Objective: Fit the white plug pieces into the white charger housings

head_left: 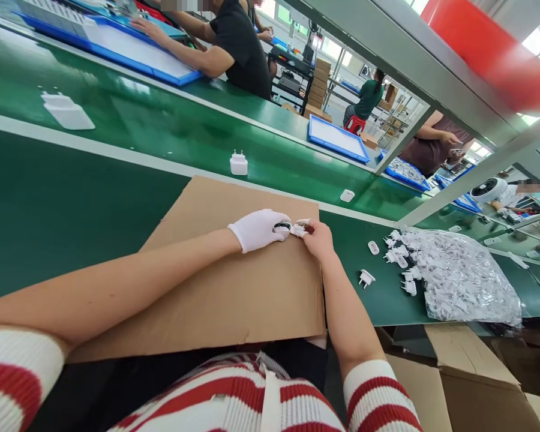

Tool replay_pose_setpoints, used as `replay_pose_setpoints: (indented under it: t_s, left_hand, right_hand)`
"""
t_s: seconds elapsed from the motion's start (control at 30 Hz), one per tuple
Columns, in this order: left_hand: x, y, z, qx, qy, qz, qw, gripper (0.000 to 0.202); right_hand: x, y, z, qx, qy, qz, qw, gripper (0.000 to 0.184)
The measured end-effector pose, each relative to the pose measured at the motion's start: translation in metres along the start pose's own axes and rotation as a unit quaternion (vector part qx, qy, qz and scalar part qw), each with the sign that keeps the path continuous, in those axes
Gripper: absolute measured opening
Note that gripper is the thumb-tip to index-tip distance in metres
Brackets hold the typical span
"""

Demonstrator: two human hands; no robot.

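Observation:
My left hand (261, 230), in a white glove, is closed around a white charger housing (282, 227) whose open end shows a dark inside. Close against it, my right hand (317, 237), with white covers on some fingertips, pinches a small white plug piece (299, 230). The two parts are at or nearly at touching distance; I cannot tell whether they meet. Both hands are over a brown cardboard sheet (252, 294) on the green bench. To the right of my right hand lie a loose white plug piece (366, 278) and a small white oval part (373, 247).
A clear plastic bag (468, 276) full of white parts lies at right, with several plug pieces (396, 255) beside it. White chargers (239, 163) stand on the green belt (171, 141) ahead. Co-workers (243, 48) sit beyond, near blue trays (337, 139). Cardboard boxes (477, 372) are below right.

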State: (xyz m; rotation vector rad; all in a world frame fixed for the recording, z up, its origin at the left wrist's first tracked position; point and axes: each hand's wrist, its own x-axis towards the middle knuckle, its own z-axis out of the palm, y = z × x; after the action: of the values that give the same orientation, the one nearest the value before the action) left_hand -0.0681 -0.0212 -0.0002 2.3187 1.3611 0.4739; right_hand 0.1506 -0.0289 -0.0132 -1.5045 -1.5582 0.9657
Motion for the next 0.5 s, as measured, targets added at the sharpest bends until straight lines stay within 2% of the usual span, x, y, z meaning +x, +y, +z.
replay_pose_setpoints:
  t_s: [0.1,0.17,0.23,0.33,0.4,0.5]
  left_hand:
    - [-0.004,0.002,0.008,-0.041,0.042,-0.058,0.997,0.033]
    - [-0.006,0.005,0.012,-0.086,0.043,-0.095,0.991,0.033]
    - [-0.007,0.008,0.015,-0.115,0.037,-0.122,0.985,0.033]
    - [-0.005,0.007,0.018,-0.122,0.034,-0.132,0.983,0.033]
    - [-0.002,0.005,0.019,-0.130,0.032,-0.126,0.983,0.035]
    - [0.000,0.002,0.020,-0.141,0.022,-0.115,0.983,0.035]
  right_hand:
    - [-0.001,-0.006,0.001,0.044,0.039,-0.010,0.998,0.021]
    - [-0.004,-0.012,0.006,0.109,0.045,-0.025,0.993,0.027]
    - [-0.008,-0.019,0.012,0.111,0.031,-0.054,0.992,0.027]
    - [-0.016,-0.029,0.018,-0.010,0.012,-0.126,0.992,0.022]
    - [-0.019,-0.033,0.019,-0.113,-0.003,-0.170,0.979,0.024]
    - [-0.018,-0.036,0.018,-0.226,-0.019,-0.199,0.953,0.028]
